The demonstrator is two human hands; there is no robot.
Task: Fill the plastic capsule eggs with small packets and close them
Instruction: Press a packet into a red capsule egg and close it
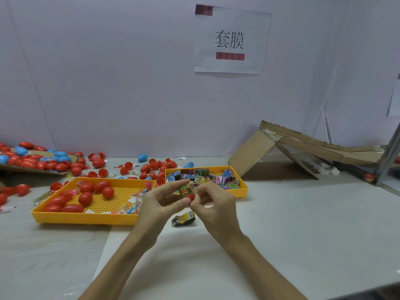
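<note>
Above the table (303, 224), in front of the packet tray (244, 188), both hands meet. The left hand (161, 202) pinches a red egg half (188, 196) between thumb and forefinger, and a green packet (184, 189) stands out of it. The right hand (216, 204) has curled fingers that appear to pinch the same half, though contact is partly hidden. A second packet (183, 219) lies on the table below.

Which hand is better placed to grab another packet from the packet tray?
Probably the right hand: it is nearest the packet tray and only pinches the red capsule egg, which the left hand grips.
</note>
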